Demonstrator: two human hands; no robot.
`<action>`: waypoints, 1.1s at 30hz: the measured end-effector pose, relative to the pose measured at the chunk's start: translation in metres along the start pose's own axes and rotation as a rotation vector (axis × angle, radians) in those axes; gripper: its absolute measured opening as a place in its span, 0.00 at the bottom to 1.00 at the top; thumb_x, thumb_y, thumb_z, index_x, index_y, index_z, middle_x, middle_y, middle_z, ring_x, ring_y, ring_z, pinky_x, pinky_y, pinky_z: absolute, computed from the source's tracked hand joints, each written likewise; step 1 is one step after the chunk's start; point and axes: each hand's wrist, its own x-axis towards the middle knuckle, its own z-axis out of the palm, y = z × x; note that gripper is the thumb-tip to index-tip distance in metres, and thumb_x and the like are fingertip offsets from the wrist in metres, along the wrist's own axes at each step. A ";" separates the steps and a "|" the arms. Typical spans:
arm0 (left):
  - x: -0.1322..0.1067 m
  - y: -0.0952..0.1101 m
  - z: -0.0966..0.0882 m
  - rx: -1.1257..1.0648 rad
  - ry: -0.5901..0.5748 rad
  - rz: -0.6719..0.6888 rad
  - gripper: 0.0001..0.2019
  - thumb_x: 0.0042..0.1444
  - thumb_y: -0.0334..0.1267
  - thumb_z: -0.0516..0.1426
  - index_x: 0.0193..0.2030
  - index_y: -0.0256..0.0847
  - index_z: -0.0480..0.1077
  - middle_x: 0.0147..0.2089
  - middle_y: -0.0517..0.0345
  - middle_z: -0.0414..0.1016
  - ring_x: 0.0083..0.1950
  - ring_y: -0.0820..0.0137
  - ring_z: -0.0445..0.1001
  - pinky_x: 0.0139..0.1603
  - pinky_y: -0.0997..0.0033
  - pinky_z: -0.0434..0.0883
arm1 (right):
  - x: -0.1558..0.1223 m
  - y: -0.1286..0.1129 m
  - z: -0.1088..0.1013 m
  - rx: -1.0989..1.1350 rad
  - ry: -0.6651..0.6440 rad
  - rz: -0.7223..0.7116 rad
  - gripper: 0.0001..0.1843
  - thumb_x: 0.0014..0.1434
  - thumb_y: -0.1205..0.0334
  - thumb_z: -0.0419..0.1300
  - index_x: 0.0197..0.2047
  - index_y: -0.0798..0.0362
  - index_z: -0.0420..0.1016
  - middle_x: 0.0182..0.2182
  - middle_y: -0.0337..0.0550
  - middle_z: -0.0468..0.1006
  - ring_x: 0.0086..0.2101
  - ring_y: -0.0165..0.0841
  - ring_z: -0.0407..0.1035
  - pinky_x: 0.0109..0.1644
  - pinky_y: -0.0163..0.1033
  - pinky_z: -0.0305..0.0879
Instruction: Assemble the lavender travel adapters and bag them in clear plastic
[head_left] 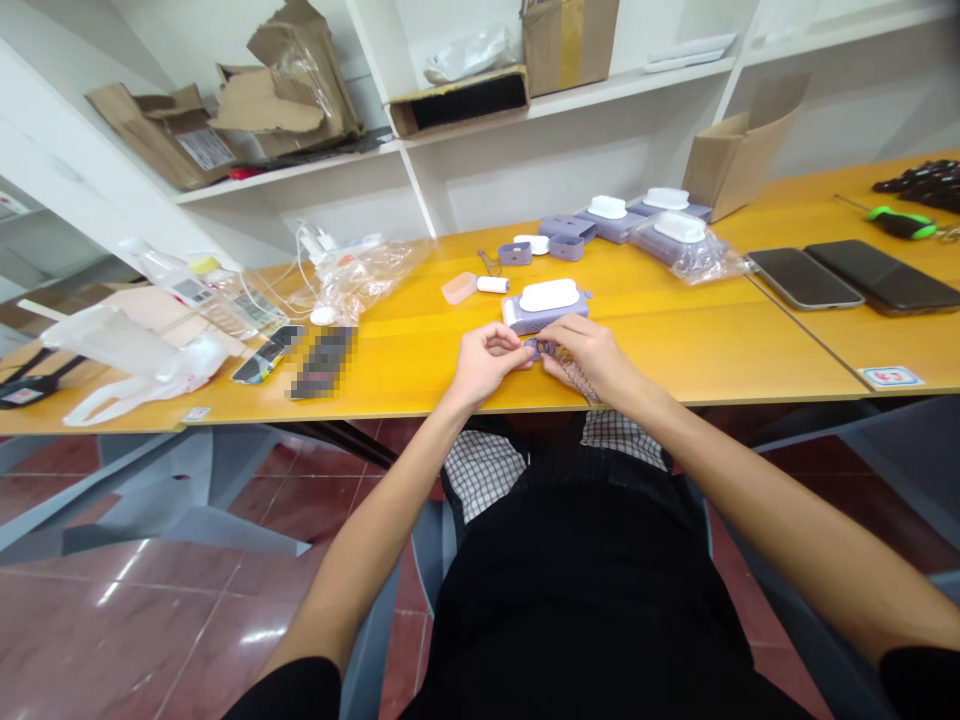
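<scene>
You sit at a yellow wooden table (405, 350), its front edge just ahead of your lap, with a reddish tiled floor (225, 640) below. White shelves (517, 180) stand along the table's far side. Your two hands are close together near that front edge: the left hand (487, 360) pinches the bluish end of a thin coil (579, 380) between thumb and finger, and the right hand (589, 345) has its fingers closed around the coil, which trails down beneath it toward the edge. Just beyond your fingers lies a purple case (525, 318) with a white top.

Among the containers, a torn cardboard box (157, 130) sits on the upper left shelf. Nearer the middle, a shallow box (517, 88) shows a dark inside and carries a clear plastic bag (476, 52) on top. At the table's back right stands a brown paper bag (739, 160), its contents hidden. In front of it, a clear pouch (724, 258) wraps another purple and white case. A bottle (161, 268) leans at far left.
</scene>
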 end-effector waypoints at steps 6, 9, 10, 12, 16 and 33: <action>-0.001 0.001 0.000 0.032 -0.023 0.016 0.18 0.44 0.38 0.75 0.33 0.37 0.70 0.31 0.58 0.80 0.33 0.70 0.82 0.42 0.65 0.83 | 0.000 0.000 0.001 -0.030 0.016 0.003 0.10 0.63 0.64 0.64 0.47 0.49 0.81 0.40 0.49 0.82 0.40 0.43 0.76 0.46 0.50 0.74; -0.001 0.001 0.000 0.031 -0.020 0.020 0.18 0.44 0.38 0.75 0.33 0.37 0.70 0.31 0.58 0.80 0.33 0.70 0.82 0.42 0.65 0.83 | 0.002 0.001 0.001 -0.084 0.045 -0.057 0.07 0.64 0.63 0.64 0.46 0.49 0.81 0.38 0.46 0.84 0.40 0.43 0.75 0.45 0.50 0.70; -0.001 0.000 -0.001 0.030 -0.018 0.019 0.18 0.44 0.38 0.75 0.33 0.37 0.70 0.31 0.58 0.80 0.33 0.70 0.82 0.42 0.65 0.83 | 0.002 0.001 0.000 -0.112 0.052 -0.064 0.06 0.64 0.62 0.64 0.44 0.49 0.81 0.37 0.45 0.84 0.40 0.43 0.74 0.45 0.50 0.68; -0.001 0.000 -0.001 0.027 -0.018 0.015 0.19 0.44 0.39 0.75 0.33 0.37 0.70 0.32 0.57 0.80 0.34 0.70 0.82 0.43 0.65 0.83 | 0.002 0.001 0.000 -0.155 0.050 -0.059 0.04 0.65 0.61 0.65 0.43 0.47 0.81 0.37 0.43 0.85 0.40 0.43 0.73 0.44 0.50 0.65; 0.000 0.000 -0.002 0.009 -0.025 0.000 0.19 0.44 0.39 0.75 0.33 0.37 0.70 0.32 0.56 0.80 0.34 0.70 0.83 0.43 0.66 0.83 | 0.002 0.000 0.001 -0.120 0.024 -0.054 0.04 0.65 0.61 0.64 0.44 0.46 0.80 0.41 0.42 0.86 0.41 0.42 0.75 0.47 0.50 0.67; 0.002 -0.001 -0.001 0.249 -0.107 0.120 0.07 0.57 0.39 0.67 0.36 0.37 0.82 0.48 0.47 0.80 0.43 0.67 0.80 0.48 0.62 0.81 | 0.004 -0.003 -0.007 0.169 0.015 0.195 0.09 0.59 0.60 0.70 0.45 0.46 0.84 0.43 0.41 0.88 0.42 0.41 0.82 0.49 0.48 0.78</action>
